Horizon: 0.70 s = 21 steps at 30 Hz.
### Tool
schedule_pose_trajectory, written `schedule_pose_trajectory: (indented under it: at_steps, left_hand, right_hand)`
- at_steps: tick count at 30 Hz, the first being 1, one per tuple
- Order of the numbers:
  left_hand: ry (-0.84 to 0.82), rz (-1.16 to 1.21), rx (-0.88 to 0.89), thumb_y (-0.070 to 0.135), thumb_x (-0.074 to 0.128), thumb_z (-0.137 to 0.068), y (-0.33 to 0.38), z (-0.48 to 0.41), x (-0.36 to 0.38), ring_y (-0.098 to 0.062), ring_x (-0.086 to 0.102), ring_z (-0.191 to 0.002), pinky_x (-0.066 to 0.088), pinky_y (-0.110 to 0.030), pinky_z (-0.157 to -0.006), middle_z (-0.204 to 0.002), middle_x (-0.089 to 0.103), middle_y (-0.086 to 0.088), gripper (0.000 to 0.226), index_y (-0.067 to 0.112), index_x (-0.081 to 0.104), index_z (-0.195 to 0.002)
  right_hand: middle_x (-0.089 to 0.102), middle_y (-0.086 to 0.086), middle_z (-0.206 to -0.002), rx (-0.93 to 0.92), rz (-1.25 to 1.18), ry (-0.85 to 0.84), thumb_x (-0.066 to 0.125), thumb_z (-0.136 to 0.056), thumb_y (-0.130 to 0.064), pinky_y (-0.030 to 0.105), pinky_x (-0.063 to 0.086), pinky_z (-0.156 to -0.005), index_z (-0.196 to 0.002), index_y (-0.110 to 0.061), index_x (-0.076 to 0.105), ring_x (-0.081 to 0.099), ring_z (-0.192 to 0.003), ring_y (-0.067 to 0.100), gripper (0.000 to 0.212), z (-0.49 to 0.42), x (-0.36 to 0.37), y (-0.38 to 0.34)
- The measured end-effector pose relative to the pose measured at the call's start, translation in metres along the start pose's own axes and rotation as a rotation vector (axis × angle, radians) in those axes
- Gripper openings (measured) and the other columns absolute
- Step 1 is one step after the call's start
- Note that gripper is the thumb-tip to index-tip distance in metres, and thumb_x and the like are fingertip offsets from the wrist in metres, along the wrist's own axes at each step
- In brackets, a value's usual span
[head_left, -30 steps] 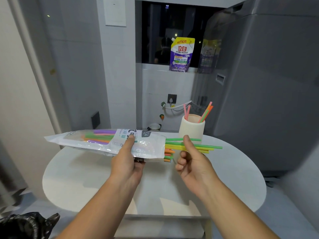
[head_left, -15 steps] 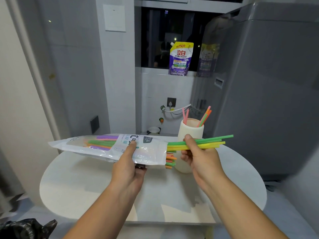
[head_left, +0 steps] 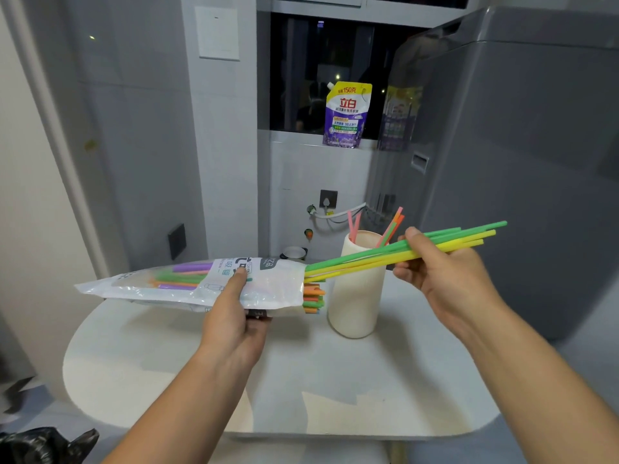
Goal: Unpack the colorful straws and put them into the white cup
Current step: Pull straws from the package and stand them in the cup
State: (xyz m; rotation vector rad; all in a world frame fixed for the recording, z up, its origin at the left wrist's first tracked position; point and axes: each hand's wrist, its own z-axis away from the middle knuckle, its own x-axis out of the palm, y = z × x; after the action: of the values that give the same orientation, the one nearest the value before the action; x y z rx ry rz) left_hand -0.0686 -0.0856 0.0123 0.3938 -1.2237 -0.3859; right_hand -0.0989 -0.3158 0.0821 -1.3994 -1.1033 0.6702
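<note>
One table [head_left: 160, 380] carries the white cup [head_left: 355, 296], a few straws [head_left: 391, 227] already inside. Our left hand [head_left: 234, 324] grips the packet [head_left: 160, 286] above it. Our right hand [head_left: 445, 274] pinches green and yellow straws [head_left: 368, 259], now drawn nearly free; cup next, we judge.

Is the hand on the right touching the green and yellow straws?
Touching. The head view shows the right hand pinching the green and yellow straws, with the thumb on top and the fingers curled underneath.
</note>
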Motion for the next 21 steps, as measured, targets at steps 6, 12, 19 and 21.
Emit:
schedule_pose_trajectory:
  at_steps: [6, 12, 19, 21]
  left_hand:
    - [0.01, 0.02, 0.019, 0.013, 0.068, -0.097, 0.005, -0.006, 0.001, -0.014, 0.079, -0.078, 0.065, -0.033, -0.062, -0.107, 0.081, -0.004, 0.032, 0.019, 0.062, -0.128]
    - [0.019, 0.015, 0.023, 0.014, 0.066, -0.098, 0.006, -0.008, 0.001, -0.013, 0.078, -0.084, 0.064, -0.032, -0.064, -0.113, 0.078, -0.002, 0.037, 0.019, 0.06, -0.134]
    - [0.031, 0.006, 0.038, 0.014, 0.067, -0.097, 0.009, -0.01, 0.002, -0.013, 0.078, -0.087, 0.063, -0.036, -0.077, -0.113, 0.078, -0.001, 0.037, 0.019, 0.061, -0.133]
    - [0.039, 0.014, 0.036, 0.014, 0.068, -0.097, 0.009, -0.012, 0.001, -0.013, 0.078, -0.086, 0.065, -0.034, -0.072, -0.112, 0.078, -0.001, 0.037, 0.02, 0.061, -0.133]
  right_hand:
    - [0.067, 0.007, -0.071, -0.068, 0.054, 0.03, 0.067, -0.095, -0.019, 0.021, 0.056, -0.053, -0.084, -0.002, 0.069, 0.062, -0.052, 0.013, 0.02, -0.009, -0.015, -0.023]
    - [0.067, 0.005, -0.076, -0.114, 0.047, 0.08, 0.067, -0.095, -0.019, 0.021, 0.056, -0.054, -0.082, -0.005, 0.067, 0.062, -0.053, 0.012, 0.018, -0.01, -0.028, -0.042]
    - [0.066, 0.005, -0.077, -0.195, 0.147, 0.114, 0.067, -0.094, -0.02, 0.022, 0.057, -0.056, -0.081, -0.007, 0.067, 0.062, -0.052, 0.011, 0.019, -0.018, -0.042, -0.065]
    - [0.066, 0.005, -0.078, -0.207, 0.156, 0.132, 0.068, -0.094, -0.02, 0.022, 0.057, -0.057, -0.081, -0.007, 0.067, 0.062, -0.054, 0.012, 0.019, -0.019, -0.047, -0.071]
